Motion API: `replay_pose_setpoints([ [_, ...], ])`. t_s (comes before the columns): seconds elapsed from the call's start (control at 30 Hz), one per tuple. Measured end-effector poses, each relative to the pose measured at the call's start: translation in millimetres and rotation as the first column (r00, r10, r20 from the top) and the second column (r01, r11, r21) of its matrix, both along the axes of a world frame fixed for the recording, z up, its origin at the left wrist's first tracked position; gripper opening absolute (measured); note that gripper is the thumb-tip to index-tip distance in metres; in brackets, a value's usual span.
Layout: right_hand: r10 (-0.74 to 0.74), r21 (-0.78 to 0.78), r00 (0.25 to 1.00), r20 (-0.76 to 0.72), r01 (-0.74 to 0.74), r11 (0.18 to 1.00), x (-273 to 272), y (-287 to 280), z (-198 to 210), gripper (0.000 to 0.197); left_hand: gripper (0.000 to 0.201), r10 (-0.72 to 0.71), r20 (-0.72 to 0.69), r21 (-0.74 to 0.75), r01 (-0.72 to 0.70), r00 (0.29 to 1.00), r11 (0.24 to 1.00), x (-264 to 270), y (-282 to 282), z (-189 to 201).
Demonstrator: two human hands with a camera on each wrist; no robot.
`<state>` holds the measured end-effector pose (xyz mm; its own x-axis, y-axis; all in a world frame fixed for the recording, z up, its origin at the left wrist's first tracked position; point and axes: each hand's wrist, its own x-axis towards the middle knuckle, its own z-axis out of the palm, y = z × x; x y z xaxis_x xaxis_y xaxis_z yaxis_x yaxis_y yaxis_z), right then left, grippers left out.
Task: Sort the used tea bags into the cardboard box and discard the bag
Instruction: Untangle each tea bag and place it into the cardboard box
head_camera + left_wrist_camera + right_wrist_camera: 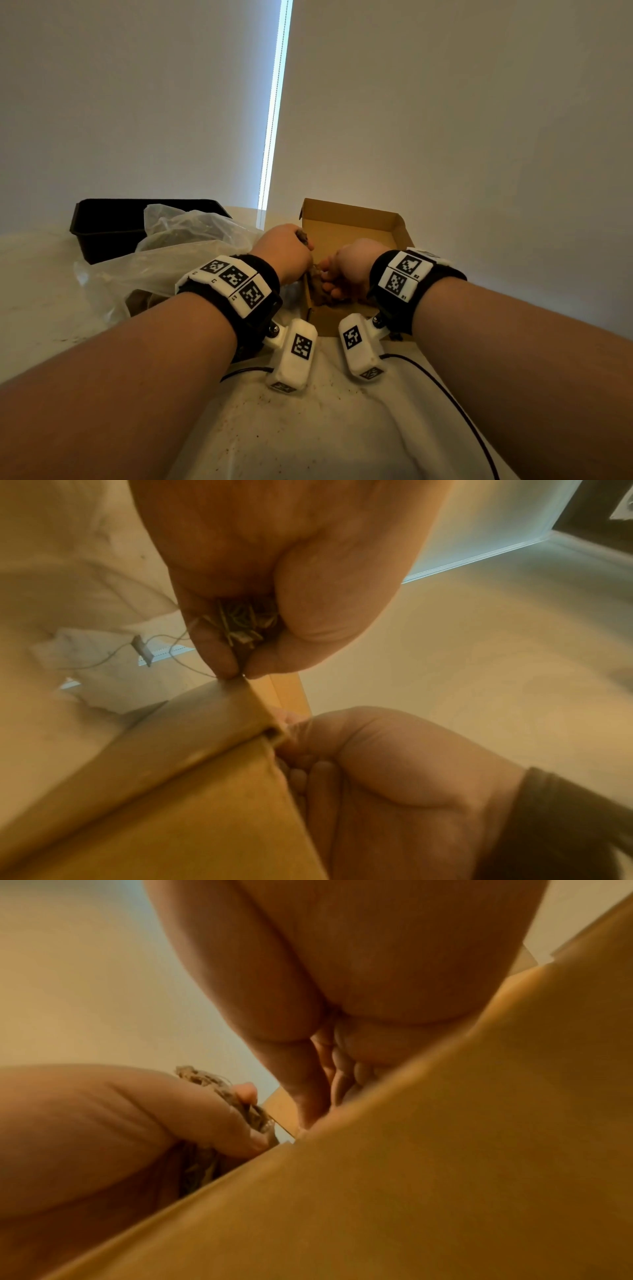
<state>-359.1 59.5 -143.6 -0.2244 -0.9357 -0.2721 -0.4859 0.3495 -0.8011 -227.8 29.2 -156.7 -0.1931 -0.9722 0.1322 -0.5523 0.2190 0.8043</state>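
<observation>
Both your hands meet over the open brown cardboard box [356,226]: left hand [286,251] clutches a brown used tea bag [243,626]; right hand [349,267], fingers curled, its contents hidden.

From the head view my left hand [286,251] covers nearly all of the tea stuff it's clutching, only a dark scrap pokes out on top. My right hand [349,267] hides whatever its curled fingers are on inside the cardboard box [356,222], can't tell if they're holding anything. The black tray's [102,226] right part sits behind the crumpled plastic bag [178,246]. Right wrist view is a blurry mess up close, mostly box wall. Both forearms get cut off at the near edge.
</observation>
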Motion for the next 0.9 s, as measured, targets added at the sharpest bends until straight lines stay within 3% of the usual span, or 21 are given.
replay_pose_setpoints([
  [0.17,-0.024,-0.028,1.0,-0.017,0.024,0.999,2.4,1.0,3.8,0.004,0.021,0.014,0.004,-0.015,-0.014,1.0,1.0,-0.9,-0.9,-0.2],
  [0.27,-0.102,0.091,0.993,0.063,0.096,0.991,7.8,6.0,11.2,0.018,0.022,0.034,-0.061,-0.03,-0.036,0.998,0.999,-1.3,1.1,-0.3],
  [0.33,-0.13,0.152,0.989,0.073,0.118,0.981,8.7,11.3,19.9,0.021,0.022,0.044,-0.156,-0.051,-0.053,0.987,0.997,-0.8,2.6,0.6],
  [0.43,-0.136,0.1,0.989,0.05,0.131,0.986,8.5,19.9,30.7,0.022,0.02,0.009,-0.365,-0.072,-0.037,0.931,0.997,0.9,7.0,2.4],
  [0.5,-0.159,0.03,0.98,0.12,0.156,0.987,5.6,22.5,33.1,0.027,0.013,-0.024,-0.517,-0.054,-0.005,0.856,0.999,1.1,9.1,6.1],
  [0.57,-0.174,-0.093,0.953,0.247,0.202,0.975,2.5,24.7,32.3,0.02,0.009,-0.02,-0.674,0.008,0.035,0.739,0.999,0.6,11.2,11.3],
  [0.63,-0.164,-0.208,0.903,0.397,0.262,0.942,-0.6,27.2,32.1,0.009,0.004,0.021,-0.816,0.105,0.113,0.578,0.988,0.1,13.9,15.0],
  [0.7,-0.144,-0.241,0.842,0.52,0.307,0.921,-3.0,29.9,32.3,0.008,0.014,0.038,-0.907,0.143,0.22,0.42,0.965,-1.0,16.1,15.5],
  [0.77,-0.125,-0.232,0.785,0.607,0.326,0.916,-3.1,31.9,30.2,0.014,0.019,0.021,-0.937,0.119,0.261,0.349,0.958,-3.4,18.2,15.9],
  [0.9,-0.066,-0.236,0.715,0.696,0.314,0.92,0.4,36.6,19.4,0.028,0.021,0.001,-0.957,0.087,0.284,0.29,0.955,-7.2,19.2,17.7],
])
